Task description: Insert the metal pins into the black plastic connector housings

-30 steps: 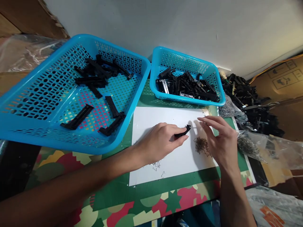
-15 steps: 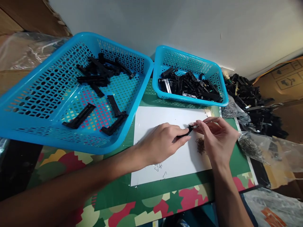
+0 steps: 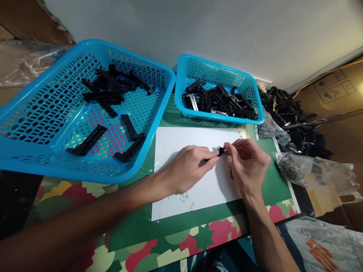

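Observation:
My left hand (image 3: pixel 187 170) rests on a white sheet (image 3: pixel 184 138) and pinches a small black plastic part (image 3: pixel 220 151) by its near end. My right hand (image 3: pixel 247 166) grips a thin metal pin tool (image 3: pixel 241 142), its fingers meeting the far tip of the black part. A small pile of tiny metal springs lies on the sheet, mostly hidden behind my right hand. A few loose springs (image 3: pixel 181 196) lie near my left wrist.
A large blue basket (image 3: pixel 34 151) at left holds several black strips. A smaller blue basket (image 3: pixel 181 87) at the back is full of black parts. A heap of black parts (image 3: pixel 292 117) and plastic bags of springs (image 3: pixel 300 170) lie at right. A green mat (image 3: pixel 141 226) covers the table.
My right hand moved in from open above the spring pile, now gripping the pin tool at the tip of the black part. My left hand kept its hold.

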Motion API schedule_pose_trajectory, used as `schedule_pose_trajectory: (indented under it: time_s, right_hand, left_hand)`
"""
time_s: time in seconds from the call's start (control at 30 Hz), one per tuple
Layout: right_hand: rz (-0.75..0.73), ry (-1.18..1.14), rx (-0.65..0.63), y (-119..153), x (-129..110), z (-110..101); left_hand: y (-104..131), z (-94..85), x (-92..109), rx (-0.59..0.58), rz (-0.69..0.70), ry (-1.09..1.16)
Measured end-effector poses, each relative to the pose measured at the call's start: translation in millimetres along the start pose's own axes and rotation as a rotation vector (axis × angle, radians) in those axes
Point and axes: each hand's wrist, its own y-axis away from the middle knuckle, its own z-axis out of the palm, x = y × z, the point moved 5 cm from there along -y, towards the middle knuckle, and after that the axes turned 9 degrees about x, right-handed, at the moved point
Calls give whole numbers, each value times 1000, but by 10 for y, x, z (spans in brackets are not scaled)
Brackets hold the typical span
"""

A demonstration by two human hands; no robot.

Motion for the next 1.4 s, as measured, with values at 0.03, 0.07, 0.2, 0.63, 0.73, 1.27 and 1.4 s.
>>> schedule_pose_trajectory:
  time_s: [0.03,0.07,0.2,0.63,0.73,1.27,1.4]
  right_hand:
    - [3,-31,11,5,-3,1]
    - [9,-61,28,3,-5,-5]
    - [44,-79,-49,-41,-1,-8]
    - [-82,-107,20,-556,-187,41]
    - [-194,27,135,-798,-304,29]
    - [-8,10,-688,434,-634,542]
    - [77,-13,-755,544,-591,576]
  left_hand:
    - [-6,-14,3,12,-21,31]
    - [-9,-31,5,26,-44,68]
    - [8,-122,-20,107,-165,273]
    - [112,-273,-157,448,-294,496]
    - [100,-340,-177,597,-306,570]
    - [99,-326,-208,747,-519,1343]
    - [105,-316,-145,740,-473,1356]
